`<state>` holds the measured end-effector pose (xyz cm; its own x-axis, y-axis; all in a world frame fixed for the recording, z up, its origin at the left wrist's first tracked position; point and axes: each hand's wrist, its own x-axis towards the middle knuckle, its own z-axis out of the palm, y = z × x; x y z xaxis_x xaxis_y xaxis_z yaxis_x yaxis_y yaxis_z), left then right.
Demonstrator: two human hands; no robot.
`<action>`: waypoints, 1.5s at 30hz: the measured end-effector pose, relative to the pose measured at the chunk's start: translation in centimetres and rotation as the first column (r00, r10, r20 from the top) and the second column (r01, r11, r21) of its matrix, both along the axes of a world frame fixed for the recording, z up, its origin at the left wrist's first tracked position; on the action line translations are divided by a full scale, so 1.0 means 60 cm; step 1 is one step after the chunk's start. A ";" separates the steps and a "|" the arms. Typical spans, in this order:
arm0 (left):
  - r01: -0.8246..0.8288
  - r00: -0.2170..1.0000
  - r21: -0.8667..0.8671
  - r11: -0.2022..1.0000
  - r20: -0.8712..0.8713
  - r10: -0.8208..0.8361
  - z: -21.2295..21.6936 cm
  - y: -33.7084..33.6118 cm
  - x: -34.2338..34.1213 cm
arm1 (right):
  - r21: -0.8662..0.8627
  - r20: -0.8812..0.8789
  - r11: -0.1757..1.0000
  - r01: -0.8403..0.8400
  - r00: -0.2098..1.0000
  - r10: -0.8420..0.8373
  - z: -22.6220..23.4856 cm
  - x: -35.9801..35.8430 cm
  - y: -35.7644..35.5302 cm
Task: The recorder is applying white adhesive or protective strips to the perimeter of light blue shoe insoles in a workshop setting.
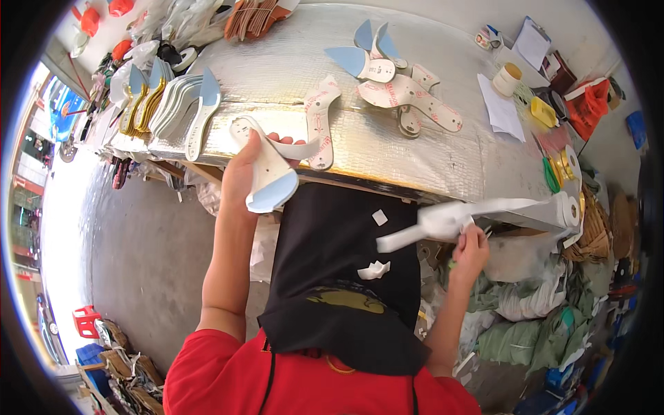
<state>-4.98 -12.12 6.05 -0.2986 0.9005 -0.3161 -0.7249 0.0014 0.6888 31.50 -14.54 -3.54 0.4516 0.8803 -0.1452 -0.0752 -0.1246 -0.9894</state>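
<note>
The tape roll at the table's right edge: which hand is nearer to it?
Right. The right hand pulls a white strip just left of the tape roll; the left hand holds an insole far left.

The left hand covers the middle of the white insole, so its fingers are mostly hidden behind it. The right hand hides the near end of the blurred white strip. At 12 o'clock, brown insoles are cut off by the picture's edge.

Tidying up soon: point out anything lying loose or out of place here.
Two white paper scraps lie loose on the black apron. Several insoles sprawl crisscross on the silver bench, unlike the neat stack at its left end.
</note>
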 end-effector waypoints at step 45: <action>0.336 0.733 0.105 0.936 -0.654 -0.190 -0.044 -0.046 0.117 | -0.021 0.122 0.708 -0.706 0.701 0.703 0.086 -0.219 -0.030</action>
<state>2.06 -14.89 3.43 -0.1037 0.9932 0.0524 -0.1229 -0.0650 0.9903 18.37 -16.31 1.64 -0.2906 0.9508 -0.1074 0.1355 -0.0702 -0.9883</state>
